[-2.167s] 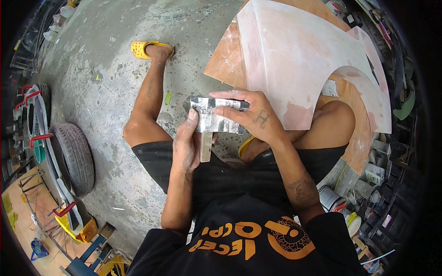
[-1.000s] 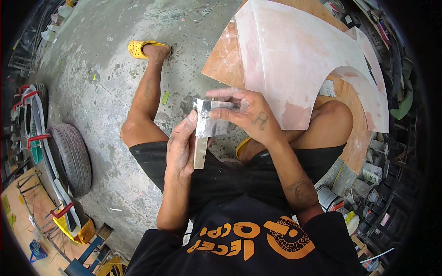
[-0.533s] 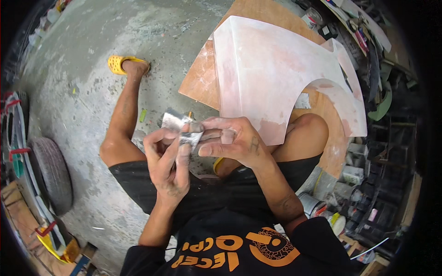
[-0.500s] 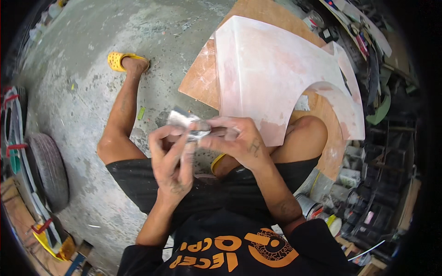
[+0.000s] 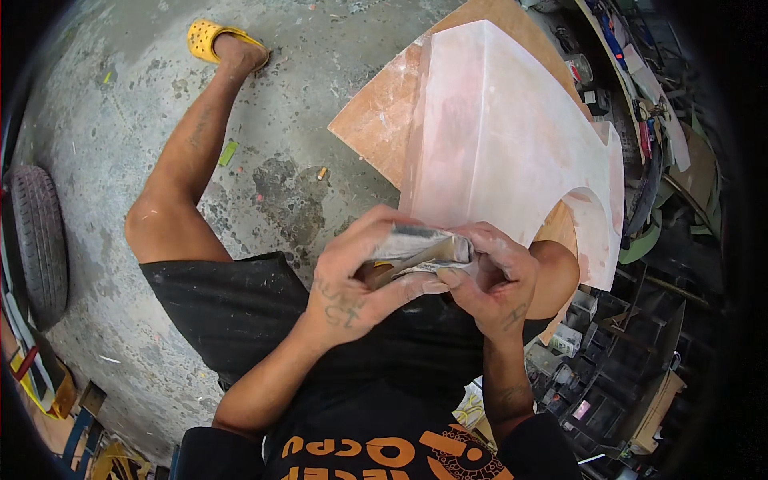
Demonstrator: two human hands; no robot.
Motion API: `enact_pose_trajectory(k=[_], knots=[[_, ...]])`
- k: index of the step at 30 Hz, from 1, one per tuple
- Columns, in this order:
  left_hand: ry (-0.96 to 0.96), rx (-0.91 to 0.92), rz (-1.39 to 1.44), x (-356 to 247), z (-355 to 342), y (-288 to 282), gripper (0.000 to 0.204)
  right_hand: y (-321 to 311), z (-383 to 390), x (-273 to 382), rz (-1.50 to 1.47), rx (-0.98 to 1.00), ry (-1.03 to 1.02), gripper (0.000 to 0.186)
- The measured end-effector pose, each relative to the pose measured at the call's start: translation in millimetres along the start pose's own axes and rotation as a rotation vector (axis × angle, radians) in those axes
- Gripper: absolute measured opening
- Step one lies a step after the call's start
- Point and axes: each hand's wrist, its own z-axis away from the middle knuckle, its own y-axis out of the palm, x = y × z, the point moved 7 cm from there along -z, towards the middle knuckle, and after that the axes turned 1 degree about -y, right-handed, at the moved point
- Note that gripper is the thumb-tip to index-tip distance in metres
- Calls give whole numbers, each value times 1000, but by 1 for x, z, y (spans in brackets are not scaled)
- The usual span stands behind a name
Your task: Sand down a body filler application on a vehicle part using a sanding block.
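Head view: your left hand (image 5: pixel 348 280) and right hand (image 5: pixel 500 276) are both clamped on a silvery-grey folded sheet (image 5: pixel 418 242), held up over the lap of your black shorts (image 5: pixel 232 320). Your left fingers grip its left part and your right fingers its right end, with your thumb tips close together along the near side; a tan piece (image 5: pixel 456 250) shows inside the fold. Just beyond your hands, a white-and-pink curved panel (image 5: pixel 520 112) lies on a wooden board (image 5: pixel 376 120), leaving the board's left corner bare. On the concrete floor (image 5: pixel 128 184), a small stub (image 5: pixel 322 173) sits near that corner, a green scrap (image 5: pixel 228 153) farther left, and a tyre (image 5: pixel 38 248) by the floor's left edge.
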Motion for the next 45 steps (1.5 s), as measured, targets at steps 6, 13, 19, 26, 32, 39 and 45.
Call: enact_pose_trajectory(k=[6,13,19,26,32,39,45], knots=[[88,-166,-85,-3,10,4,32,-8,-16,9,137,52,-16,34],[-30,-409,-90,73,-47,-20,20,-94,-123,-3,584,-189,145,34],[-15,-399,-308,75,-61,11,22,-153,-228,-126,973,-91,37,75],[108,-448,-310,74,-64,9,22,-141,-236,-161,1132,-102,183,91],[18,-365,-323,62,-59,24,15,-162,-236,-174,1195,-142,159,92],[20,-372,-274,73,-74,17,11,-141,-236,-165,1142,-76,189,92],[-17,-403,-352,81,-91,3,12,-144,-241,-166,1182,-87,150,94]])
